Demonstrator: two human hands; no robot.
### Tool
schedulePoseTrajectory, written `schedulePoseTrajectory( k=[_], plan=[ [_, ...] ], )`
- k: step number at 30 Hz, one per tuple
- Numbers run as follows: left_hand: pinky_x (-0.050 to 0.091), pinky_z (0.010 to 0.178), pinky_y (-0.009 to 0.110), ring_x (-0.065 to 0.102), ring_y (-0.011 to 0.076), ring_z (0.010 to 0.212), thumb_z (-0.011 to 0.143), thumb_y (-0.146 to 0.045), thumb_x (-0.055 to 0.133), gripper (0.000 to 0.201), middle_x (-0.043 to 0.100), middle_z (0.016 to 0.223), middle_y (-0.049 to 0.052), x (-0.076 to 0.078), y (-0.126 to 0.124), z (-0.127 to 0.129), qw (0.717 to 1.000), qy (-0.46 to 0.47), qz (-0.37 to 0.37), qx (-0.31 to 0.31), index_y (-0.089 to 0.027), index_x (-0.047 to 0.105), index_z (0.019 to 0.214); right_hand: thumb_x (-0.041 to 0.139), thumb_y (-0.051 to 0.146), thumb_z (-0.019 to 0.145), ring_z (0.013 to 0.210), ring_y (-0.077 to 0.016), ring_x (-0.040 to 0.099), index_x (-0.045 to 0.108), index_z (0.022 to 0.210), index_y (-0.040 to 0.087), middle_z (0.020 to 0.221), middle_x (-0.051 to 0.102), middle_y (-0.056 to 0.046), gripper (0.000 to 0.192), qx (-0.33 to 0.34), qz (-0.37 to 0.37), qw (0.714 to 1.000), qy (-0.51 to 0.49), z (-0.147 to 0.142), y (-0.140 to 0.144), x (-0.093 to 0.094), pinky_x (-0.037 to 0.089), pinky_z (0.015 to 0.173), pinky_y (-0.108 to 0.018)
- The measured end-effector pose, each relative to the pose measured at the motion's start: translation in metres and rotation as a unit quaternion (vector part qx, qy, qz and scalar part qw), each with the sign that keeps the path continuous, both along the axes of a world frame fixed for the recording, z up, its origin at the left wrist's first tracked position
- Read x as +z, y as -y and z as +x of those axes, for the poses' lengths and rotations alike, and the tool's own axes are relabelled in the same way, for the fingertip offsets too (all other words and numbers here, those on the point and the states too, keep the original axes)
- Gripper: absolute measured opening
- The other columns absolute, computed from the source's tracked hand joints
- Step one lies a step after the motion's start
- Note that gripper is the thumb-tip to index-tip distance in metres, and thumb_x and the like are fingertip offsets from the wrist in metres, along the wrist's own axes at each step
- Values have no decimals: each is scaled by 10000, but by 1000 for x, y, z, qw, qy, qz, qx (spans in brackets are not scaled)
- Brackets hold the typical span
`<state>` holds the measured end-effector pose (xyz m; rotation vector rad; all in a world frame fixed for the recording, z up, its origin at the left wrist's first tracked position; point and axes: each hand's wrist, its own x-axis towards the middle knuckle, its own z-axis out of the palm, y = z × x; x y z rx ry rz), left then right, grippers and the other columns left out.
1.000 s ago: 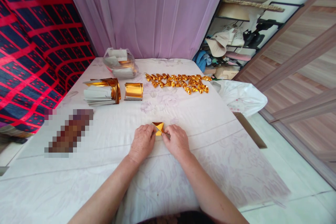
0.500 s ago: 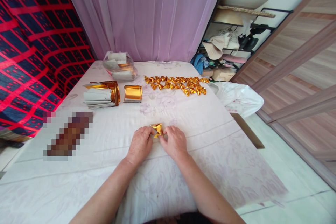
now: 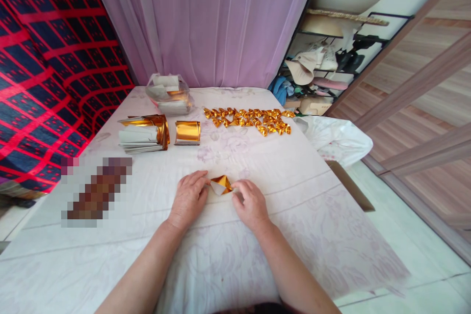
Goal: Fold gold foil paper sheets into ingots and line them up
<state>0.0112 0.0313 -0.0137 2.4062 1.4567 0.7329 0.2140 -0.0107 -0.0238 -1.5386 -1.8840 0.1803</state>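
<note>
A partly folded sheet of gold foil paper [image 3: 222, 182] lies in front of me, its pale underside showing at the lower left. My left hand [image 3: 188, 200] grips its left corner between bent fingers. At the opposite corner, my right hand [image 3: 253, 205] has its fingertips closed on the paper. Farther back stands a small stack of gold foil sheets [image 3: 187, 132]. To its right, several finished gold paper folds [image 3: 241, 118] sit in uneven rows.
A larger stack of foil paper [image 3: 142, 135] lies at the left, with a clear plastic bag of more paper [image 3: 169, 95] behind it. A blurred patch [image 3: 97, 189] covers something at the left. The flowered tablecloth [image 3: 294, 250] reaches the table's right edge, beside a white plastic bag [image 3: 336, 140].
My hands have moved apart, the left one outward. The paper between them has opened wider and flatter, and its pale underside now shows.
</note>
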Motion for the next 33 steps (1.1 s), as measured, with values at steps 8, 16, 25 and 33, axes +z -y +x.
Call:
schedulePoseTrajectory(
  k=[8, 16, 25, 33],
  plan=[
    [330, 1041, 495, 581, 243, 1131, 873, -190, 566, 136, 705, 1087, 35, 5, 4, 5, 1000, -7, -21, -7, -224, 623, 992, 512, 86, 822, 976, -202, 595, 659, 994, 215, 1051, 685, -52, 261, 56, 15, 998, 17, -3, 0, 2, 474, 899, -365],
    [306, 1040, 496, 594, 224, 1055, 880, -226, 588, 136, 696, 1088, 27, 9, 6, 7, 999, -14, -9, -41, -253, 670, 984, 557, 147, 859, 965, -213, 593, 693, 1026, 219, 1070, 686, -52, 228, 72, 2, 996, 44, -2, 0, 6, 488, 885, -377],
    [287, 1075, 521, 556, 257, 1161, 850, -278, 635, 227, 680, 1195, 31, 6, 7, 7, 996, -35, 7, -76, -254, 662, 1074, 555, 156, 866, 986, -215, 591, 697, 1059, 231, 1091, 690, -47, 251, 79, -3, 996, 36, -2, -2, 6, 494, 898, -386],
    [306, 1076, 549, 557, 277, 1174, 807, -356, 682, 345, 669, 1214, 51, 3, 11, 8, 994, -46, 4, -98, -240, 638, 1129, 547, 91, 834, 988, -210, 607, 653, 1031, 209, 1069, 697, -56, 253, 86, 3, 996, 5, 0, -2, 5, 487, 894, -371]
  ],
)
